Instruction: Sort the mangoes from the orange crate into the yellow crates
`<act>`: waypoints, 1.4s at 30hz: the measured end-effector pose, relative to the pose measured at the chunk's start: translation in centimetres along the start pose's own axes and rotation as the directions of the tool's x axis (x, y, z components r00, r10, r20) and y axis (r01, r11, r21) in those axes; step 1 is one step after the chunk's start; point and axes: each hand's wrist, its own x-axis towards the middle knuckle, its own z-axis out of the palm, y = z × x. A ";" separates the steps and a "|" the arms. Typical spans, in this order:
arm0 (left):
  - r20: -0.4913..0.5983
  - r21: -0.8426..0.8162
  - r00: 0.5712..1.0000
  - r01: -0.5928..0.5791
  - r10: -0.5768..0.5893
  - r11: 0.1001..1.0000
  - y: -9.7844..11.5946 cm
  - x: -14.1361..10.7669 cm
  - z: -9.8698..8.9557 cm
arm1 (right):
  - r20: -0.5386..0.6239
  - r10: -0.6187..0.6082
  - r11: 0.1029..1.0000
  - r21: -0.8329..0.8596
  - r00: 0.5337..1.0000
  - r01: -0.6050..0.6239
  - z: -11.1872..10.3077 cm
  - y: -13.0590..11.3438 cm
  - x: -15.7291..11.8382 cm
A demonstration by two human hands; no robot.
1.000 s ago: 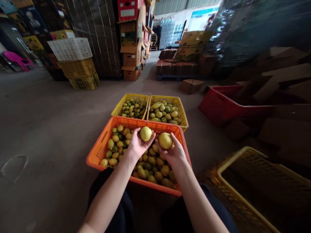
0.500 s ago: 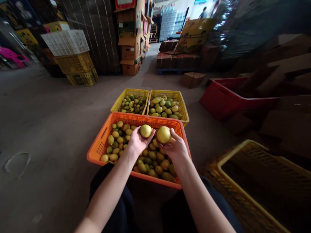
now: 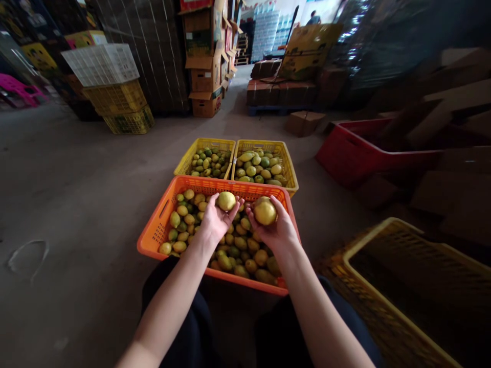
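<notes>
Head view: your left hand (image 3: 217,217) is palm up, its grip holding a smaller yellow fruit (image 3: 226,201) between thumb and fingers. Your right hand (image 3: 279,227) has its grip curled around a larger yellow fruit (image 3: 264,212). The two fruits are near each other but apart, both above the orange crate (image 3: 156,231). That crate stands on the floor (image 3: 95,179) directly in front of you and contains a pile of yellow and green fruit (image 3: 240,243), partly hidden by your hands and forearms. Just beyond its far rim, two yellow crates (image 3: 288,162) stand side by side, both holding similar fruit. To your right you have a larger-looking yellow crate (image 3: 359,243) and, further off, a red crate (image 3: 341,158). A cardboard box (image 3: 305,123) lies on the floor ahead; a white crate (image 3: 103,64) tops a stack to the left.
</notes>
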 end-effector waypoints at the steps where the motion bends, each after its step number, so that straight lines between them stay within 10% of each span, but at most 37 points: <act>1: 0.020 -0.002 1.000 0.016 -0.016 1.000 0.0 -0.1 0.1 | 0.004 0.031 1.000 0.001 1.000 -0.031 -0.1 -0.1 0.0; 10: 0.041 0.077 0.993 0.110 -0.114 0.991 -0.2 0.3 -0.2 | -0.003 0.127 0.990 0.064 0.992 -0.126 -0.5 0.1 0.2; 29: 0.158 0.230 0.987 -0.006 -0.031 0.973 -0.8 0.6 -0.1 | 0.100 -0.135 0.990 -0.031 0.986 0.138 -0.1 0.3 -0.1; 42: 0.357 0.518 0.907 -0.390 0.222 0.762 -1.0 -0.8 -0.1 | 0.263 -0.670 0.674 -0.179 0.695 0.717 -0.3 1.9 -1.5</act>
